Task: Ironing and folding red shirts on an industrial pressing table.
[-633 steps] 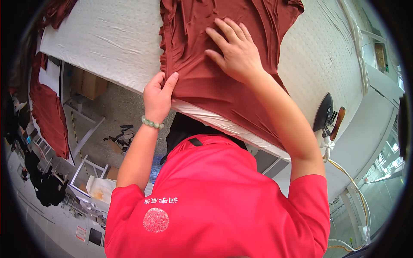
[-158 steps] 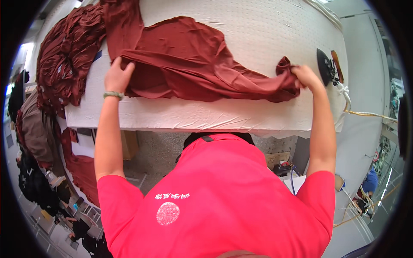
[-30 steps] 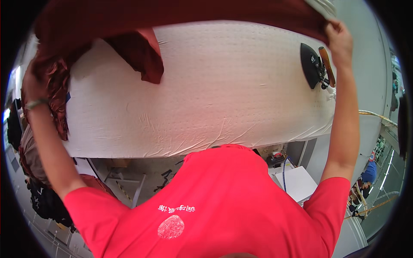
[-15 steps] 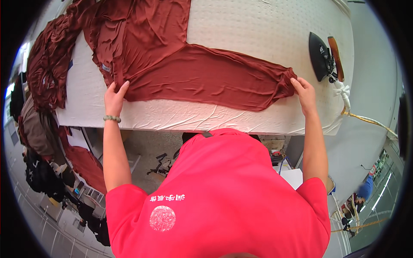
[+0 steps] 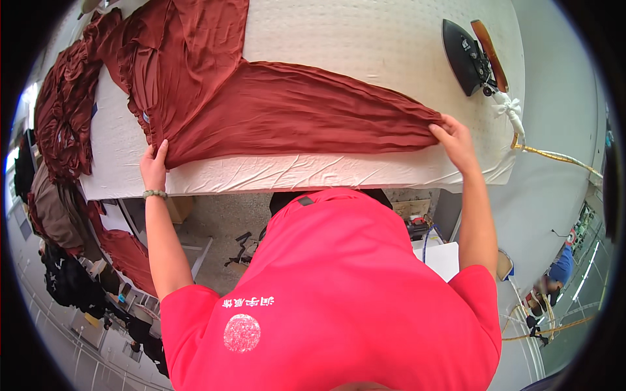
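Observation:
A pair of dark red trousers (image 5: 287, 111) lies on the white padded ironing table (image 5: 345, 39). One leg stretches sideways along the near edge, while the other runs toward the far side. My left hand (image 5: 154, 168) pinches the corner of the gathered waistband, where a small pale label shows. At the opposite end, my right hand (image 5: 454, 140) grips the gathered leg cuff between thumb and fingers. The leg between my hands is drawn fairly straight, with long fine creases.
An iron (image 5: 464, 55) with a wooden handle rests at the table's right end, its wrapped hose (image 5: 510, 111) trailing off right. More crumpled dark red garments (image 5: 63, 111) hang over the left end. A brown cloth (image 5: 55, 208) hangs below them.
The trouser leg has been pulled straighter and smoother. My left hand has moved left and nearer with the waistband, and the bunched cuff has narrowed under my right hand.

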The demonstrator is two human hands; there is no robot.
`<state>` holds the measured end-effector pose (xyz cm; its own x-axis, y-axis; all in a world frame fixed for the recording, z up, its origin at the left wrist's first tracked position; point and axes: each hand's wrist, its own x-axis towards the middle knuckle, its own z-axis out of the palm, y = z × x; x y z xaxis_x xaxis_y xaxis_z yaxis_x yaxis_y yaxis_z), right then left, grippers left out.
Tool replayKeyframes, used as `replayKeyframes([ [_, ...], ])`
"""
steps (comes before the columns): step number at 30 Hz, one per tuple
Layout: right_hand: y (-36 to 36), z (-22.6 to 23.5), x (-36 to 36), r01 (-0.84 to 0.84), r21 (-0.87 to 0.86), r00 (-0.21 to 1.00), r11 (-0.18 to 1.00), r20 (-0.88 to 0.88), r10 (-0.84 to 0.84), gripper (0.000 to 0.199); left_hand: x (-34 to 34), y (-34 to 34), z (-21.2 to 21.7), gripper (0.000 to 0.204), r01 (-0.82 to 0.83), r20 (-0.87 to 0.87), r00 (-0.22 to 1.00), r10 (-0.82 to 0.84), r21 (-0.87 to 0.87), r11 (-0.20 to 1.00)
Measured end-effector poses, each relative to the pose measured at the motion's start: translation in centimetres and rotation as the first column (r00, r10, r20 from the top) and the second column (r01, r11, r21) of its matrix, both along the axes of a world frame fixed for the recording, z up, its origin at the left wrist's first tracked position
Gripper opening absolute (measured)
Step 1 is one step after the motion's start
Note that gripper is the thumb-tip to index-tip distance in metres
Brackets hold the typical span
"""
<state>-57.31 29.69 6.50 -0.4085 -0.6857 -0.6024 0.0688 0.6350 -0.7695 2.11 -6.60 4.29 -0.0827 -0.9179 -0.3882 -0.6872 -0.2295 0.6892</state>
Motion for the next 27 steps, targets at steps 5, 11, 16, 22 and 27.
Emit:
replayKeyframes([
  [5,-1.4,0.4,1.5,0.041,-0.117,0.991,0.992,0.134,-0.025,0.05,0.8,-0.3,0.0,0.032,0.06,0.131,0.99,-0.048,-0.093,0.994],
  [11,2.8,-0.7,0.7,0.194,-0.055,0.964,0.979,0.194,-0.18,0.048,2.0,3.3,1.7,0.031,0.136,0.225,0.969,-0.104,-0.132,0.982],
  [16,3.2,-0.1,1.9,0.158,0.004,0.985,0.987,-0.074,-0.157,0.032,-0.6,3.9,0.5,0.027,0.279,0.456,0.883,-0.112,-0.319,0.906],
  [22,-1.2,1.5,1.8,-0.309,0.16,0.45,0.938,-0.844,0.292,0.014,-20.0,2.6,4.6,0.024,0.766,0.424,0.592,-0.685,-0.559,0.317],
  [27,-2.2,-0.5,0.3,-0.344,0.255,0.469,0.904,-0.787,0.401,0.018,-26.0,-0.1,2.9,0.011,0.942,0.456,0.241,-0.857,-0.321,0.094],
])
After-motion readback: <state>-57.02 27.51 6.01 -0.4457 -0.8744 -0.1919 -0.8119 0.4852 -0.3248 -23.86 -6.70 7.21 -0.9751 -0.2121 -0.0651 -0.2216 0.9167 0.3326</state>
